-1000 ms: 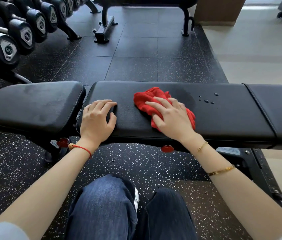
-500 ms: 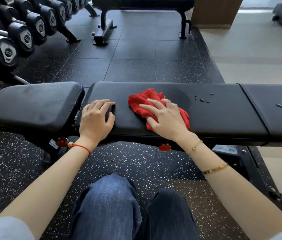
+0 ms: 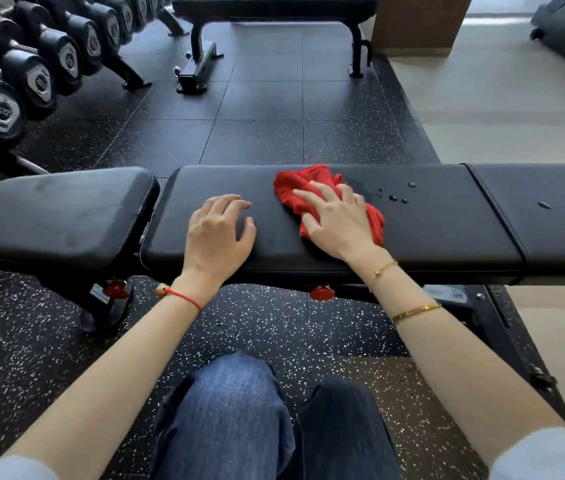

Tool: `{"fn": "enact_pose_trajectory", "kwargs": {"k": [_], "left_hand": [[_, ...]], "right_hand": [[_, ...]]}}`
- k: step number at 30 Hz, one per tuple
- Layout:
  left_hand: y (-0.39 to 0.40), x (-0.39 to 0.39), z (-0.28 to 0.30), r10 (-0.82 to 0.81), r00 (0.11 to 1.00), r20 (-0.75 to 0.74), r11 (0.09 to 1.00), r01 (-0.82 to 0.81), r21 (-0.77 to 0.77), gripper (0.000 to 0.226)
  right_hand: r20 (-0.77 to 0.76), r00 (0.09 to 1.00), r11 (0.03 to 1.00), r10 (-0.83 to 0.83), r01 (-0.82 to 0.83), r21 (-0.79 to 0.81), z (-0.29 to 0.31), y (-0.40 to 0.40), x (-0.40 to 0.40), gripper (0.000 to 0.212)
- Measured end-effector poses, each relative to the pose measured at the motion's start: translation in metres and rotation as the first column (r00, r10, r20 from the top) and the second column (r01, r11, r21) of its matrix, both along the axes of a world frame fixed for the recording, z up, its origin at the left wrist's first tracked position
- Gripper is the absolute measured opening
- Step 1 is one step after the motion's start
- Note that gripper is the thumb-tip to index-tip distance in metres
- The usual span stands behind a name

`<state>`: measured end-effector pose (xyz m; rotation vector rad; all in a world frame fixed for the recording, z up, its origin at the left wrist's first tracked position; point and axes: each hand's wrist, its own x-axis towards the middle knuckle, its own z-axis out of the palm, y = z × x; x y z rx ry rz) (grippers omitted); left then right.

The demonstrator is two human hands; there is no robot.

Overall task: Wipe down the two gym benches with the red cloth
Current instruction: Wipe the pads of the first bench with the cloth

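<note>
A black padded gym bench runs across the view in front of my knees. The crumpled red cloth lies on its long middle pad, and my right hand presses down on it with fingers spread flat. Water droplets bead on the pad just right of the cloth, with more droplets on the right pad section. My left hand rests on the same pad to the left of the cloth, fingers loosely bent, holding nothing. A second black bench stands at the far top of the view.
A rack of black dumbbells lines the upper left. The bench's separate seat pad lies at the left, red adjustment knobs below the padding. Speckled rubber floor surrounds the bench; pale flooring begins at the right. My jeans-clad knees are below.
My right hand slid the red cloth a little left across the pad, then back right toward the droplets. My left hand stayed resting on the pad. The camera shifted slightly.
</note>
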<state>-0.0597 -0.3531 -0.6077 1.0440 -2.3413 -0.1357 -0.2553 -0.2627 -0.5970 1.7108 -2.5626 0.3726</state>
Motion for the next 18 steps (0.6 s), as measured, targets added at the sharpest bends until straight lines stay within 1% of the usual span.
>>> {"fn": "enact_pose_trajectory", "kwargs": {"k": [3,7,9,11,13,15,16,18], "left_hand": [[0.017,-0.032,0.0,-0.042,0.999,0.0,0.999,0.042,0.011,0.029],[0.031,-0.054,-0.006,-0.063,0.998,0.008,0.998,0.063,0.026,0.031],[0.034,-0.057,-0.012,-0.057,0.998,0.033,0.998,0.057,0.019,0.033],[0.035,-0.058,-0.014,-0.041,0.998,0.042,0.999,0.04,0.005,0.036],[0.036,-0.06,-0.014,-0.028,0.998,0.063,1.0,0.029,-0.012,0.038],[0.036,-0.062,-0.013,-0.025,0.996,0.084,0.999,0.027,-0.019,0.038],[0.036,-0.062,-0.013,-0.024,0.996,0.088,0.999,0.026,-0.018,0.038],[0.036,-0.061,-0.013,-0.02,0.996,0.086,1.0,0.021,-0.015,0.038]], "right_hand": [[0.007,0.997,0.996,0.082,-0.081,-0.029,-0.003,0.029,0.007,0.048],[0.019,0.999,0.995,0.046,-0.044,-0.093,-0.006,0.063,-0.009,0.048],[0.018,1.0,0.995,-0.011,0.012,-0.095,-0.007,0.069,-0.028,0.046],[0.018,0.993,0.99,-0.115,0.116,-0.081,-0.008,0.066,-0.054,0.045],[0.039,0.969,0.969,-0.243,0.244,-0.043,-0.003,0.051,-0.078,0.045],[0.057,0.952,0.953,-0.301,0.301,0.009,0.003,0.031,-0.082,0.046],[0.053,0.957,0.959,-0.284,0.283,0.027,0.005,0.022,-0.075,0.046],[0.037,0.985,0.986,-0.166,0.165,0.029,0.002,0.013,-0.049,0.048]]}}
